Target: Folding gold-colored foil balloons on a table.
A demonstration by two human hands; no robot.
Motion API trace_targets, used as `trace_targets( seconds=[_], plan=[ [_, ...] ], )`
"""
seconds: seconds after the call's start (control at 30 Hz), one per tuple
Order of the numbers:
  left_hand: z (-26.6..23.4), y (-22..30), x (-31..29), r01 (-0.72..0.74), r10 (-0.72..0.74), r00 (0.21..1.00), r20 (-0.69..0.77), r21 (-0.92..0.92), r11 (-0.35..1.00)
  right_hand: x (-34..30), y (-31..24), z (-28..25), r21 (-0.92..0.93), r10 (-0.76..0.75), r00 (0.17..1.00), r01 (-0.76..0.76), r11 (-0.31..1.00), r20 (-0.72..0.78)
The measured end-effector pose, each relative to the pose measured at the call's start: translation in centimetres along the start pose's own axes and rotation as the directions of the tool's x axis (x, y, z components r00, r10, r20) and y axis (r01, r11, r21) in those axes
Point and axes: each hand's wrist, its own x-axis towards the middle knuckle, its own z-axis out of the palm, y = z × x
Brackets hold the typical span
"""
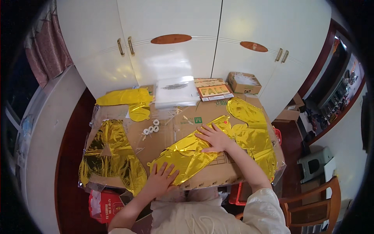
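Flat across the middle of the cardboard-topped bench [167,136], under the fingers of both hands: a shiny gold foil balloon [191,154], limp and creased. Long axis on a slant, from a small tab [149,164] at the near left, just beside the left hand [159,182], up to a small red mark [225,122] at the far right, just beyond the right hand [213,138]. Left hand nearer to the tab end, right hand nearer to the marked end; most of the foil between the two, off to the right of the left fingers and toward the near left of the right ones.

Fingers of both hands spread and released, laid against the foil; nothing grasped in either. Contact of the left thumb hard to tell.

To the left, apart from the left hand, another flat gold balloon [113,136] with a triangular gap. To the right, past the right hand, more gold foil [259,140], one piece or several, hard to tell. At the back, a bent gold piece [122,97], clear plastic bags [175,93], an orange card [215,91] and an open cardboard box [244,89]; nearer, small white rolls [151,129].
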Motion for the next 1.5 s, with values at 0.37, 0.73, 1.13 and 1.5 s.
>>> trace_targets(
  seconds=[0.37,0.73,1.13,1.5],
  plan=[
    [-0.7,-3.6,-0.3,-0.042,0.043,0.998,-0.037,0.028,0.999,-2.0,-1.7,-0.8,-0.019,0.103,0.993,-0.102,0.995,0.050],
    [-3.8,-4.4,-0.2,-0.031,0.033,0.997,-0.070,0.036,0.999,-4.9,-7.1,-3.3,-0.133,0.291,0.956,-0.284,0.950,0.034],
    [-2.0,2.9,1.2,-0.156,0.166,0.963,-0.213,0.059,0.986,-0.3,-2.2,-2.4,0.161,0.149,0.979,-0.171,0.972,0.142],
    [-0.9,-3.4,2.9,-0.190,0.320,0.876,-0.360,0.351,0.917,0.4,-0.8,-2.6,0.512,0.176,0.922,-0.342,0.788,0.344]
  ],
)
